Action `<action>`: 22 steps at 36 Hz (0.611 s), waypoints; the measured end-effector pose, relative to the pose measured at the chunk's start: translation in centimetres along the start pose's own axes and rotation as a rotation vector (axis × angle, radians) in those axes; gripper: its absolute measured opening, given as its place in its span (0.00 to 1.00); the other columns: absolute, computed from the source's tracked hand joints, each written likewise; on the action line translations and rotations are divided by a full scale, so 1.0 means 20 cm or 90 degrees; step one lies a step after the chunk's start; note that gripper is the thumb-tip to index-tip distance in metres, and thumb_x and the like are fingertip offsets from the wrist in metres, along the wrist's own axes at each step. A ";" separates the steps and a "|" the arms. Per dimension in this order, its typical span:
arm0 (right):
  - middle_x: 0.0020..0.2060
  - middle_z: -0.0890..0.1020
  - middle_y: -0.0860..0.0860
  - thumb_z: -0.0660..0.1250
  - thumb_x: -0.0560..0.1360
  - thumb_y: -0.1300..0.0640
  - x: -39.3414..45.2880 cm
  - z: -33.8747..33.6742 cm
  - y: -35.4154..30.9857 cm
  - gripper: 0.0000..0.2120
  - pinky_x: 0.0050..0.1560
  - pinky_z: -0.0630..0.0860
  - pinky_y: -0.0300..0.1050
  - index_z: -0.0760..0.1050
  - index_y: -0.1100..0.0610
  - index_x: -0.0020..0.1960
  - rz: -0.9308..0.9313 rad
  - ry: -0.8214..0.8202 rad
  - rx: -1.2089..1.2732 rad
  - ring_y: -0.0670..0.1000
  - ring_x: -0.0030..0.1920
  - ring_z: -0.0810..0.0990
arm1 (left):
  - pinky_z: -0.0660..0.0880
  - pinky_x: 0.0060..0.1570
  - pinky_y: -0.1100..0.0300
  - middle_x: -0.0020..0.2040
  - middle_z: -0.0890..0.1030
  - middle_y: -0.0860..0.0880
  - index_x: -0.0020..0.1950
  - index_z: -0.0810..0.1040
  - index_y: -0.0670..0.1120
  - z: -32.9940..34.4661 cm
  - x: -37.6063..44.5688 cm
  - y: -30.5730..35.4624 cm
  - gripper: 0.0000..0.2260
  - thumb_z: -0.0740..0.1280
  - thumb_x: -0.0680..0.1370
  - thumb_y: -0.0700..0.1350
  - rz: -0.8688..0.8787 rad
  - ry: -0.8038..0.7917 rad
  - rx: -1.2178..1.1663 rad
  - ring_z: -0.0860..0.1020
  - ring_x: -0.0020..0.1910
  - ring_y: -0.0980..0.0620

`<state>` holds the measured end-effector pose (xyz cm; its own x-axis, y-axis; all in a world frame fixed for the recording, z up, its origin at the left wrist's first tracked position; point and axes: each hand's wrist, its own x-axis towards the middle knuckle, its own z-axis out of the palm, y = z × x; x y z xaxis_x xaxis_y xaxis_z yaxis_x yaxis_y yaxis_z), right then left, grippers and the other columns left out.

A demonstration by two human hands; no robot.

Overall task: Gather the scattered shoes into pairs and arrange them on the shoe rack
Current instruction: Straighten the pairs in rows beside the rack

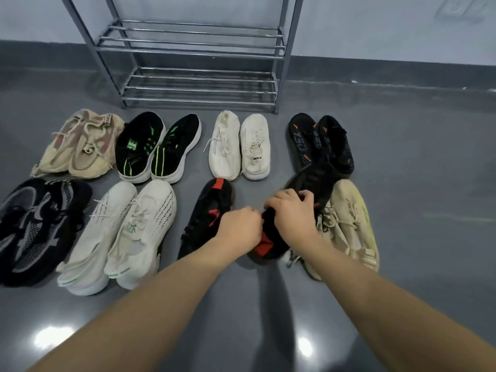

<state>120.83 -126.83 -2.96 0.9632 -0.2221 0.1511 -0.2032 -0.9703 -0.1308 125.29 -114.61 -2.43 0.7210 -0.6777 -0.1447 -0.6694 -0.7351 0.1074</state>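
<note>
Both my hands hold one black shoe with red trim, lifted a little off the floor. My right hand grips its upper from above. My left hand pinches its near collar. Its matching black and red shoe lies on the floor just left of my left hand. A metal shoe rack stands against the wall ahead, with no shoes on the two shelves I can see.
Pairs lie in two rows on the grey floor: beige, black-green, cream, black-orange at the back; black-grey, white and pale yellow near me.
</note>
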 end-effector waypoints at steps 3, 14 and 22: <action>0.47 0.80 0.51 0.69 0.66 0.66 -0.04 0.00 -0.01 0.13 0.56 0.57 0.55 0.82 0.52 0.46 0.024 -0.005 0.040 0.57 0.54 0.78 | 0.71 0.44 0.53 0.55 0.78 0.44 0.56 0.75 0.42 0.04 -0.06 0.04 0.14 0.53 0.82 0.47 -0.034 0.006 -0.013 0.78 0.54 0.41; 0.66 0.64 0.61 0.64 0.77 0.52 -0.09 0.07 -0.12 0.27 0.56 0.72 0.55 0.57 0.54 0.72 0.286 -0.241 0.231 0.64 0.61 0.72 | 0.69 0.43 0.56 0.53 0.79 0.44 0.54 0.75 0.40 0.15 -0.16 -0.06 0.14 0.54 0.82 0.46 -0.149 -0.010 -0.099 0.78 0.52 0.44; 0.65 0.64 0.59 0.59 0.73 0.70 -0.17 0.14 -0.11 0.29 0.62 0.68 0.50 0.62 0.56 0.72 0.241 -0.280 0.276 0.62 0.61 0.73 | 0.69 0.41 0.54 0.54 0.78 0.44 0.63 0.65 0.42 0.19 -0.15 -0.05 0.15 0.58 0.77 0.38 -0.003 -0.050 0.038 0.78 0.51 0.43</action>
<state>118.57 -123.74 -5.87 0.8403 -0.3882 -0.3784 -0.5373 -0.6891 -0.4863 123.22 -111.79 -5.79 0.7095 -0.6690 -0.2215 -0.6773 -0.7342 0.0476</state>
